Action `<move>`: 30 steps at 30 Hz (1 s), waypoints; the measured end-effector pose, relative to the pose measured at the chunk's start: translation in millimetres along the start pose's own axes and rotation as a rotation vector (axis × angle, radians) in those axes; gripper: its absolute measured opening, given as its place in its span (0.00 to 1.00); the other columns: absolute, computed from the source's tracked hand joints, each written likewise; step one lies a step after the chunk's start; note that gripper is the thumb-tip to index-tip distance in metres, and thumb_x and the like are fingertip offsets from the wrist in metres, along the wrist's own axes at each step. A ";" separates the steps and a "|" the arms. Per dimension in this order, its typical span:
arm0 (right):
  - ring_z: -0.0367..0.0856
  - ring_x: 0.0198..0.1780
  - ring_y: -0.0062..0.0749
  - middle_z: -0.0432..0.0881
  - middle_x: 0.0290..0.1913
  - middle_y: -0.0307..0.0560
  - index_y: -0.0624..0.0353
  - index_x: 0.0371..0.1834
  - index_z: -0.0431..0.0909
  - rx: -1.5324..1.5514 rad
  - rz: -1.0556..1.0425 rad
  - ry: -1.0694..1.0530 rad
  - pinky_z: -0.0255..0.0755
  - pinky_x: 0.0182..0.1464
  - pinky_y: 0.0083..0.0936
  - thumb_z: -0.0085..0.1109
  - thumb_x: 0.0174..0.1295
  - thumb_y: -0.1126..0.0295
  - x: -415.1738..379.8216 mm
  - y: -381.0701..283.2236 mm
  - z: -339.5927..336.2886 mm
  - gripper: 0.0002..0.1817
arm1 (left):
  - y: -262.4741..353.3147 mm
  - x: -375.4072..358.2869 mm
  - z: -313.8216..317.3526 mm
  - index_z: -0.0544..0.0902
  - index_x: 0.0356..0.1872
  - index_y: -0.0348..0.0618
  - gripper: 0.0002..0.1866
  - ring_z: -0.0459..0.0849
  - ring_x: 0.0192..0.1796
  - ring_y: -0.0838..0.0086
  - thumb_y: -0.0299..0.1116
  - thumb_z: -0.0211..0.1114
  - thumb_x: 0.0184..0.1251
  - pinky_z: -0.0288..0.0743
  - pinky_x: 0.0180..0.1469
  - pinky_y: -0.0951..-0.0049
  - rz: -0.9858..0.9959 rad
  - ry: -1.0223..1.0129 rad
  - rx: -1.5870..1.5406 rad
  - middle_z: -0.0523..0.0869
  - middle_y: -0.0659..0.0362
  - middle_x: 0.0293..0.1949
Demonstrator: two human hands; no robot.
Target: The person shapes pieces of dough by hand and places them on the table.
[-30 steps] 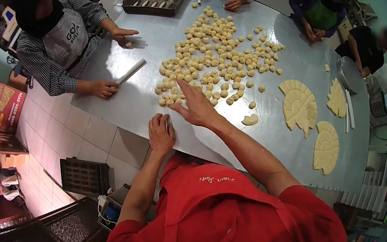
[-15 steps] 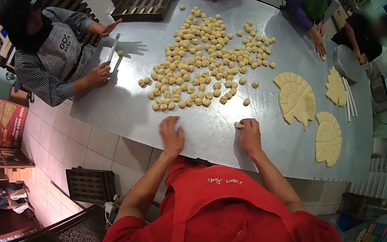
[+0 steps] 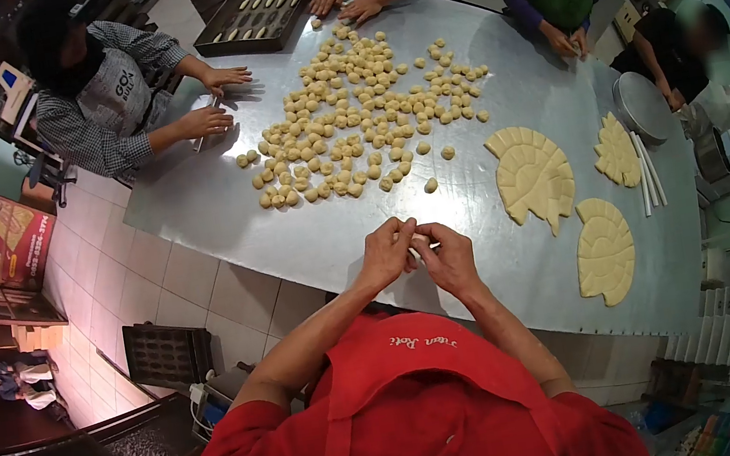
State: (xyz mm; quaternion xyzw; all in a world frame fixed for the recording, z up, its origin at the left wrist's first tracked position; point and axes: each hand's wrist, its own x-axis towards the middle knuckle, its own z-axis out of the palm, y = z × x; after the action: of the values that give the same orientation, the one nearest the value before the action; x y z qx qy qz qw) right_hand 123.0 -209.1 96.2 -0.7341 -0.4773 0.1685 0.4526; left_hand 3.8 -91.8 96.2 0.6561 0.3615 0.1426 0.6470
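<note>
My left hand (image 3: 390, 252) and my right hand (image 3: 448, 259) meet over the near edge of the metal table (image 3: 313, 259). Between their fingertips is a small piece of pale dough (image 3: 422, 241), mostly covered by the fingers. Both hands are closed around it. Beyond them, many dough balls (image 3: 350, 126) lie spread across the table, with a single dough ball (image 3: 430, 185) closest to my hands. To my right lie scored dough slabs, a large one (image 3: 534, 174), a nearer one (image 3: 605, 253) and a smaller one (image 3: 616, 153).
White rods (image 3: 649, 171) and a round metal pan (image 3: 644, 106) sit at the right. A dark baking tray (image 3: 225, 49) with shaped pieces stands at the far left. Co-workers' hands (image 3: 203, 120) work at the left side, others at the far and right sides.
My left hand, previously spread over the table edge, has moved right to join my right hand at the dough piece. My right hand has shifted slightly left. The left co-worker's hands have come together.
</note>
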 end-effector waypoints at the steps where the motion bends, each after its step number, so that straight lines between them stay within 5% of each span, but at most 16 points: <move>1: 0.92 0.44 0.29 0.91 0.50 0.54 0.62 0.58 0.88 0.039 0.083 -0.013 0.86 0.43 0.29 0.72 0.72 0.70 -1.3 -3.6 -2.0 0.14 | 5.4 -0.9 5.1 0.85 0.46 0.36 0.22 0.94 0.37 0.61 0.49 0.59 0.88 0.84 0.37 0.65 -0.044 0.032 0.101 0.92 0.46 0.32; 2: 0.91 0.44 0.28 0.91 0.49 0.55 0.61 0.57 0.89 0.076 0.165 -0.026 0.85 0.41 0.28 0.71 0.72 0.70 -2.0 -5.6 -3.1 0.13 | -1.8 3.1 11.4 0.85 0.46 0.36 0.22 0.94 0.37 0.61 0.49 0.59 0.88 0.84 0.37 0.65 -0.040 0.033 0.101 0.92 0.46 0.32; 4: 0.91 0.43 0.27 0.92 0.46 0.54 0.64 0.55 0.89 0.269 0.275 0.004 0.85 0.42 0.28 0.71 0.74 0.69 -2.1 -2.6 -1.6 0.13 | -12.8 11.0 22.7 0.83 0.41 0.36 0.24 0.89 0.34 0.43 0.49 0.55 0.90 0.80 0.35 0.52 0.327 0.303 0.356 0.89 0.40 0.31; 6: 0.91 0.42 0.29 0.93 0.43 0.52 0.68 0.53 0.89 0.909 0.440 -0.024 0.84 0.43 0.27 0.72 0.73 0.70 -1.1 2.4 -5.1 0.13 | -14.0 8.4 31.0 0.82 0.39 0.36 0.25 0.86 0.34 0.38 0.49 0.54 0.90 0.78 0.36 0.47 0.332 0.306 0.293 0.87 0.39 0.31; 10: 0.91 0.43 0.30 0.93 0.42 0.52 0.70 0.53 0.89 1.099 0.542 -0.300 0.84 0.45 0.24 0.73 0.72 0.70 -7.4 29.7 -31.3 0.14 | -21.7 -0.8 30.7 0.80 0.40 0.38 0.23 0.85 0.40 0.35 0.50 0.56 0.89 0.77 0.43 0.41 0.308 0.244 0.298 0.87 0.39 0.35; 12: 0.90 0.43 0.27 0.93 0.43 0.50 0.68 0.54 0.90 1.181 0.496 -1.127 0.82 0.44 0.22 0.73 0.72 0.69 -13.1 43.1 -56.3 0.14 | -52.2 1.4 19.1 0.79 0.42 0.38 0.21 0.85 0.42 0.36 0.49 0.58 0.88 0.77 0.45 0.41 0.261 0.326 0.461 0.87 0.40 0.37; 13: 0.90 0.40 0.27 0.94 0.44 0.46 0.68 0.53 0.91 0.804 0.386 -1.103 0.81 0.40 0.25 0.72 0.73 0.67 -11.9 18.3 -61.1 0.15 | -69.1 7.6 9.8 0.79 0.44 0.39 0.20 0.85 0.44 0.37 0.49 0.59 0.87 0.77 0.47 0.41 0.220 0.415 0.619 0.87 0.41 0.39; 14: 0.90 0.40 0.27 0.94 0.44 0.46 0.68 0.53 0.91 0.801 0.386 -1.106 0.81 0.40 0.25 0.72 0.73 0.67 -14.5 22.1 -64.6 0.15 | -85.4 6.4 -8.5 0.79 0.45 0.41 0.18 0.85 0.47 0.40 0.48 0.60 0.85 0.77 0.49 0.41 0.168 0.445 0.712 0.87 0.44 0.42; 16: 0.91 0.40 0.28 0.95 0.42 0.48 0.69 0.51 0.92 0.159 0.435 -0.637 0.81 0.41 0.27 0.76 0.69 0.66 -26.5 37.3 -72.3 0.16 | -113.6 -7.7 -56.6 0.81 0.44 0.45 0.13 0.85 0.39 0.47 0.42 0.58 0.85 0.75 0.42 0.43 0.331 0.420 1.089 0.86 0.48 0.36; 18: 0.89 0.44 0.38 0.92 0.42 0.52 0.67 0.49 0.90 -0.071 0.445 -0.220 0.82 0.48 0.34 0.73 0.67 0.70 -52.5 93.9 -78.1 0.13 | -103.8 -27.6 -76.3 0.82 0.45 0.44 0.09 0.85 0.43 0.50 0.37 0.59 0.82 0.74 0.44 0.46 0.209 0.407 1.110 0.87 0.51 0.40; 19: 0.89 0.44 0.38 0.92 0.42 0.52 0.67 0.49 0.90 -0.072 0.444 -0.232 0.82 0.48 0.34 0.73 0.67 0.70 -66.6 107.4 -67.4 0.13 | -107.4 -35.3 -79.7 0.83 0.47 0.44 0.08 0.84 0.47 0.50 0.35 0.60 0.80 0.73 0.48 0.46 0.286 0.442 1.064 0.86 0.51 0.43; 21: 0.85 0.46 0.51 0.86 0.41 0.54 0.62 0.44 0.85 -0.388 -0.179 0.075 0.76 0.54 0.45 0.70 0.64 0.71 -94.7 124.7 -50.0 0.09 | -122.4 -42.9 -65.8 0.83 0.56 0.42 0.14 0.80 0.57 0.50 0.31 0.64 0.72 0.70 0.58 0.47 0.334 0.365 0.968 0.84 0.50 0.51; 22: 0.80 0.47 0.58 0.81 0.40 0.53 0.59 0.41 0.80 -0.287 -0.199 0.004 0.72 0.56 0.51 0.67 0.60 0.73 -96.8 118.6 -29.3 0.08 | -115.5 -41.8 -50.4 0.82 0.59 0.42 0.17 0.81 0.57 0.49 0.31 0.65 0.71 0.71 0.60 0.47 0.453 0.228 0.947 0.84 0.49 0.52; 25: 0.81 0.44 0.52 0.81 0.38 0.54 0.58 0.41 0.81 -0.238 -0.457 -0.205 0.75 0.49 0.45 0.64 0.57 0.75 -55.7 80.1 17.4 0.09 | -87.3 5.4 -6.7 0.83 0.58 0.43 0.16 0.83 0.55 0.52 0.26 0.63 0.70 0.75 0.59 0.54 0.627 -0.038 0.821 0.84 0.49 0.49; 30: 0.80 0.40 0.55 0.83 0.34 0.53 0.57 0.36 0.80 -0.381 -0.420 0.052 0.75 0.49 0.49 0.63 0.53 0.77 14.3 112.5 13.1 0.07 | -79.3 64.1 -59.0 0.86 0.52 0.44 0.18 0.83 0.49 0.54 0.23 0.63 0.61 0.77 0.53 0.53 0.715 0.128 0.922 0.83 0.51 0.42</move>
State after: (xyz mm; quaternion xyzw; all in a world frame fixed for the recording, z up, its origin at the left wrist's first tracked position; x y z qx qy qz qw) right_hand 182.7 -205.5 -1.0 -0.6950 -0.6304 -0.0406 0.3435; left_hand -13.0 -13.3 9.9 0.9410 0.1807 0.2195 0.1833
